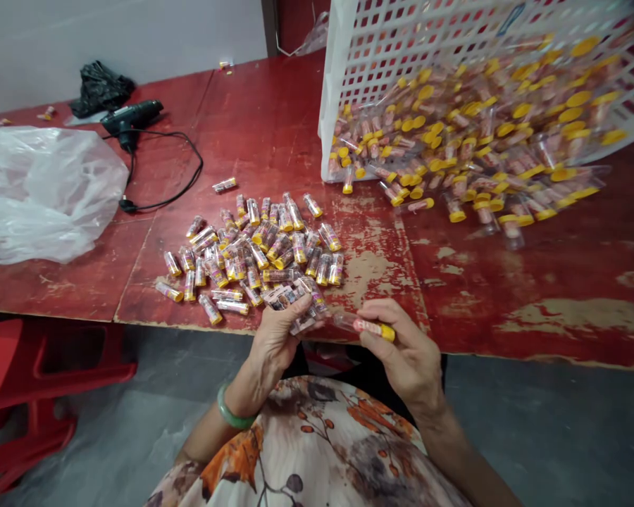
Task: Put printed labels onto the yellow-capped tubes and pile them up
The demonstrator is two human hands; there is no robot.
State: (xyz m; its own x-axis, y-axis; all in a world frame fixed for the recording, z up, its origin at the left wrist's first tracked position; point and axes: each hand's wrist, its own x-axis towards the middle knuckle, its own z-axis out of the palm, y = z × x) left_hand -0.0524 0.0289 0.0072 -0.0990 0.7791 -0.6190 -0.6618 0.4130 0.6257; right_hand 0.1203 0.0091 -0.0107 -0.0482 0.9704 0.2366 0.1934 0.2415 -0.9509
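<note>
My left hand (275, 336), with a green bangle at the wrist, pinches a stack of flat, printed clear plastic sleeves (318, 301) under the thumb. Between the thumb and fingers of my right hand (409, 355) is a clear plastic tube (370, 327) with a yellow cap and pink contents. Its clear end points left, close to the sleeves; whether it touches them I cannot tell. Just beyond my left hand lies a loose pile of printed, yellow-capped tubes (261, 243) on the red table (264, 127).
A tipped white basket (343, 42) at the back right spills many yellow-capped tubes (470, 134). A heat gun (134, 116) with a coiled cord, a black plastic bag (100, 88) and a white plastic bag (47, 190) lie to the left. Red stools (47, 380) stand below the table's front edge.
</note>
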